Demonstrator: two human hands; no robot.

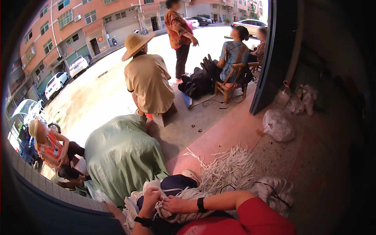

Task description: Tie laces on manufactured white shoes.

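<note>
My left hand (151, 197) is raised over my lap with its fingers curled together on a white cord. Close beside it, my right hand (175, 205) has its fingers bent at the same bundle of white cords (135, 197); its fingertips press on a strand. The bundle lies across my lap and the dark blue cloth of my knees (178, 183). Exactly where each strand runs between the fingers is too small to make out. Past my knees, a loose heap of flat white cords (231, 170) spreads over the floor.
A large green sack (121, 152) stands at front left. Filled plastic bags (279, 125) sit at right near a dark door post (276, 58). Several people sit or stand ahead, one in a straw hat (136, 45), another on a bamboo chair (231, 82) by black bundles (199, 80).
</note>
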